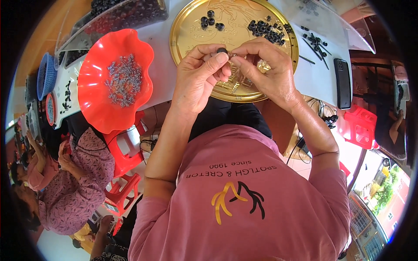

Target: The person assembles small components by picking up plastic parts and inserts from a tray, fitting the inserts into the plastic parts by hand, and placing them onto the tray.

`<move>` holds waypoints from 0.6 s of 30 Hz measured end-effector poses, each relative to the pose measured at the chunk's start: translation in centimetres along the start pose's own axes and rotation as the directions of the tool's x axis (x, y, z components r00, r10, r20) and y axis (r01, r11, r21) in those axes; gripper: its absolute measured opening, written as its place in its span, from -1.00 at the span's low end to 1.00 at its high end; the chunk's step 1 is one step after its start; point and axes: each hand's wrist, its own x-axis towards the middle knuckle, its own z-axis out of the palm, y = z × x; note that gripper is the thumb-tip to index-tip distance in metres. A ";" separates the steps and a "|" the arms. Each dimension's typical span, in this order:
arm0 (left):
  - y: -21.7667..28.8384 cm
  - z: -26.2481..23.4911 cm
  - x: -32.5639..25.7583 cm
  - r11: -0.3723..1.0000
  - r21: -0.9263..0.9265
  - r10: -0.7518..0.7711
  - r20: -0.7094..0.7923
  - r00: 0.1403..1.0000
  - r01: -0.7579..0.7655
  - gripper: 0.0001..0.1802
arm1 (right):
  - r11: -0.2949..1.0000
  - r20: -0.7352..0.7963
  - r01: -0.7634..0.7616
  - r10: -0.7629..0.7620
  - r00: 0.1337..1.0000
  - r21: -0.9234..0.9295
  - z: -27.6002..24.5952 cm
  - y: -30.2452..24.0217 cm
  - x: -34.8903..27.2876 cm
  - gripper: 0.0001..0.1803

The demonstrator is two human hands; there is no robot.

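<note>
Over the near half of a round gold tray point(191, 30), my left hand point(193, 80) pinches a small round black part point(222, 50) between thumb and fingers. Close beside it, my right hand point(276, 71) has thumb and forefinger pressed together at the part's right side. Whatever sits in that right pinch is too small to make out. Several loose black parts point(210, 21) lie on the tray's far left, and a denser pile of black parts point(266, 31) at its far right. Left of the tray stands a red wavy-rimmed bowl point(93, 80) with many small greyish metal pieces point(124, 80).
A clear bin point(152, 11) of black parts stands at the back left, near a blue basket point(47, 76). On the right lie black rods point(314, 50), more small parts and a black phone point(343, 82). Other people point(78, 187) sit at left; red stools point(360, 126) stand on both sides.
</note>
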 end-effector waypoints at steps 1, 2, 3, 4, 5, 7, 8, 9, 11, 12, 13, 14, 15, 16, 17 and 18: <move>0.0 0.0 -0.1 1.000 0.000 0.000 0.000 1.000 0.000 -0.79 | 1.000 0.000 0.000 0.000 1.000 0.000 0.0 0.0 -0.1 -0.81; 0.0 0.0 -0.2 1.000 -0.025 -0.005 0.012 1.000 0.006 -0.77 | 0.989 -0.005 -0.101 0.102 0.995 0.106 0.1 0.0 -0.2 -0.80; 0.1 0.0 -0.3 0.999 -0.050 -0.010 0.025 1.000 0.012 -0.75 | 0.957 0.001 -0.198 0.202 0.979 0.210 0.2 0.0 -0.3 -0.80; 0.1 0.0 -0.3 0.999 -0.050 -0.010 0.024 1.000 0.012 -0.75 | 0.957 0.001 -0.198 0.202 0.979 0.210 0.2 -0.1 -0.3 -0.80; 0.2 0.2 -0.4 1.000 -0.028 -0.011 0.023 1.000 0.012 -0.74 | 0.920 0.008 -0.265 0.274 0.962 0.288 0.3 -0.2 -0.4 -0.79; 0.4 0.4 -0.5 1.000 -0.006 -0.011 0.022 1.000 0.012 -0.72 | 0.872 0.021 -0.328 0.344 0.939 0.363 0.3 -0.4 -0.4 -0.78; 0.5 0.6 -0.5 1.000 0.018 0.001 0.008 1.000 -0.001 -0.73 | 0.856 0.046 -0.349 0.359 0.932 0.382 0.1 -0.5 -0.2 -0.77; 0.5 0.8 -0.6 0.999 0.041 0.015 -0.005 1.000 -0.014 -0.73 | 0.839 0.071 -0.369 0.373 0.925 0.401 -0.1 -0.7 -0.1 -0.77; 0.5 1.1 -0.7 0.992 0.114 0.054 -0.028 0.998 -0.051 -0.73 | 0.816 0.107 -0.402 0.395 0.913 0.415 -0.4 -0.7 0.0 -0.77; 0.4 1.2 -0.8 0.979 0.186 0.094 -0.050 0.994 -0.083 -0.72 | 0.792 0.144 -0.435 0.416 0.898 0.428 -0.6 -0.6 0.0 -0.77; 0.3 1.4 -0.9 0.979 0.186 0.095 -0.050 0.994 -0.084 -0.72 | 0.793 0.144 -0.435 0.415 0.898 0.427 -0.6 -0.6 0.0 -0.77; 0.2 1.5 -1.0 0.951 0.277 0.156 -0.043 0.987 -0.138 -0.72 | 0.795 0.144 -0.428 0.407 0.902 0.429 -0.6 -0.5 -0.1 -0.77; 0.2 1.5 -1.1 0.912 0.365 0.214 -0.031 0.976 -0.189 -0.71 | 0.798 0.143 -0.420 0.399 0.906 0.432 -0.6 -0.4 -0.1 -0.77; 0.2 1.6 -1.1 0.912 0.365 0.215 -0.031 0.976 -0.189 -0.71 | 0.798 0.144 -0.420 0.399 0.906 0.431 -0.6 -0.3 -0.2 -0.77; 0.2 1.7 -1.2 0.883 0.415 0.246 -0.009 0.969 -0.220 -0.71 | 0.786 0.159 -0.437 0.411 0.898 0.437 -0.6 -0.3 -0.3 -0.77; 0.2 1.8 -1.2 0.851 0.463 0.275 0.014 0.961 -0.250 -0.72 | 0.774 0.173 -0.453 0.422 0.890 0.443 -0.5 -0.2 -0.3 -0.77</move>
